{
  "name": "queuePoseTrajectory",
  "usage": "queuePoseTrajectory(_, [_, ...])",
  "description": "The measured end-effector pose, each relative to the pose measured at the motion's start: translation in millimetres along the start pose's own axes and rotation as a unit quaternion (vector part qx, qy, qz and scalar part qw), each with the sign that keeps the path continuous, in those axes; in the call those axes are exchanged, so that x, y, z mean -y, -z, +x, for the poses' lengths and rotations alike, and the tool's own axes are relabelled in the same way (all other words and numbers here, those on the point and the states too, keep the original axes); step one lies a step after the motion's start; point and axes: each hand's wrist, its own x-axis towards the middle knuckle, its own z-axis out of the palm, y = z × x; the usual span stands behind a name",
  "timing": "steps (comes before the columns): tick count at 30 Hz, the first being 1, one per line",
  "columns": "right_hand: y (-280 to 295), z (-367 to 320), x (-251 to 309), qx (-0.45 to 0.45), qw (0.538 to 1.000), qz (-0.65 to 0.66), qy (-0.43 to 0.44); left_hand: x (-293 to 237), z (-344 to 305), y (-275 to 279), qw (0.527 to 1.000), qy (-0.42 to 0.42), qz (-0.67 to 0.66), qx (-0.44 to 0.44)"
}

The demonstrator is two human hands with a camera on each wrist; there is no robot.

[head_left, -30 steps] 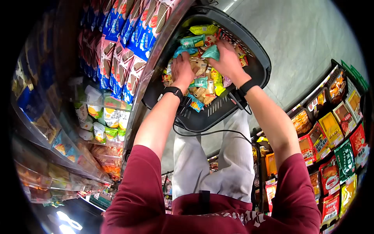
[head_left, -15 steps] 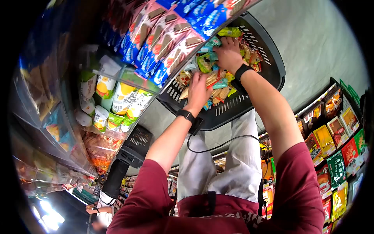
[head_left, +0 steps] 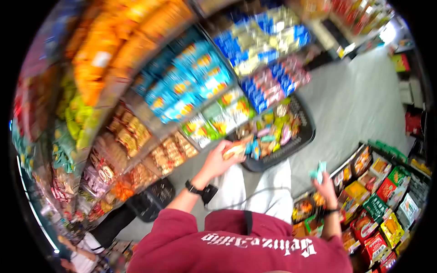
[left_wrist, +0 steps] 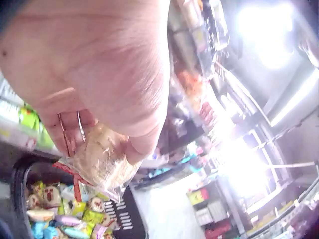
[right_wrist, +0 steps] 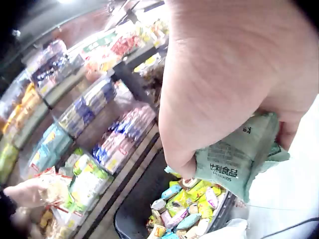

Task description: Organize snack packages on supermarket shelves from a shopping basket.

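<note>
Gripping green "食品" pkt (right_wrist: pixel 224 167) w/ R hand (right_wrist: pixel 229 84).

The head view looks from high above, forward and steeply down, over the shirt (head_left: pixel 241 245) to the basket (head_left: pixel 310 125) and the shelves (head_left: pixel 122 84). Each wrist view looks from very near: the left one past the left hand (left_wrist: pixel 99 74), at upper left, the right one past the right hand (right_wrist: pixel 234 79), at upper right. All three share the basket, seen from above.
</note>
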Motion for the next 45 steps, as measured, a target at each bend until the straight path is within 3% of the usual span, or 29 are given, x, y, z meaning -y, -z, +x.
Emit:
queuePoseTrajectory(1, [23,-47,42,0.006,0.998,0.048,-0.047,9,-18,17,0.999,-0.038,-0.023,-0.014])
queuePoseTrajectory(2, [15,-91,22,-0.028,0.994,0.092,-0.044,12,-37,33,0.995,-0.014,-0.097,-0.007])
queuePoseTrajectory(3, [24,-122,45,-0.014,0.988,0.127,-0.091,14,-51,48,0.985,0.009,-0.171,0.003])
queuePoseTrajectory(5, [-2,-172,29,-0.087,0.964,0.243,-0.060,8,-72,80,0.965,0.065,-0.255,-0.016])
queuePoseTrajectory(6, [2,-197,38,-0.063,0.967,0.230,-0.088,7,-89,90,0.963,0.048,-0.263,-0.023])
queuePoseTrajectory(10, [-21,-247,38,-0.091,0.954,0.279,-0.067,14,-150,107,0.958,-0.003,-0.282,-0.055])
queuePoseTrajectory(11, [-28,-250,23,-0.094,0.950,0.293,-0.052,21,-171,103,0.959,0.000,-0.278,-0.059])
queuePoseTrajectory(14, [-7,-273,70,-0.111,0.950,0.291,0.000,35,-223,73,0.952,-0.011,-0.294,-0.083])
queuePoseTrajectory(17, [5,-270,76,-0.089,0.954,0.266,0.107,-21,-293,43,0.932,-0.009,-0.343,-0.117])
queuePoseTrajectory(20, [2,-285,111,-0.068,0.955,0.230,0.173,-26,-343,2,0.950,-0.072,-0.284,-0.110])
queuePoseTrajectory(24, [-33,-313,154,0.096,0.930,0.212,0.284,-40,-414,-17,0.978,-0.121,-0.143,-0.089])
queuePoseTrajectory(26, [-52,-339,178,0.174,0.906,0.180,0.343,-56,-452,-18,0.962,-0.244,-0.005,-0.126])
queuePoseTrajectory(27, [-60,-354,191,0.209,0.889,0.166,0.373,-55,-464,-19,0.961,-0.242,-0.005,-0.137])
queuePoseTrajectory(28, [-67,-367,204,0.284,0.873,0.141,0.370,-52,-475,-18,0.962,-0.245,-0.065,-0.101])
queuePoseTrajectory(29, [-83,-365,202,0.301,0.856,0.075,0.413,-48,-485,-18,0.958,-0.250,-0.127,-0.063])
queuePoseTrajectory(30, [-90,-375,209,0.322,0.839,0.071,0.433,-44,-495,-16,0.942,-0.182,-0.280,0.026])
queuePoseTrajectory(31, [-99,-388,219,0.344,0.820,0.068,0.452,-36,-505,-14,0.941,-0.185,-0.283,0.020])
queuePoseTrajectory(33, [-112,-403,229,0.397,0.798,0.097,0.443,-18,-522,-7,0.876,-0.102,-0.462,0.098])
queuePoseTrajectory(34, [-121,-403,229,0.419,0.795,0.118,0.423,-9,-529,-3,0.856,-0.109,-0.496,0.097])
queuePoseTrajectory(37, [-150,-419,243,0.460,0.792,0.177,0.361,14,-546,23,0.858,-0.123,-0.485,0.115])
queuePoseTrajectory(41, [-205,-439,292,0.476,0.798,0.218,0.297,58,-583,70,0.866,-0.125,-0.480,0.072])
queuePoseTrajectory(43, [-240,-447,328,0.504,0.751,0.324,0.278,89,-597,101,0.867,-0.151,-0.473,0.038])
queuePoseTrajectory(45, [-273,-451,355,0.509,0.717,0.403,0.253,124,-613,125,0.837,-0.118,-0.533,-0.045])
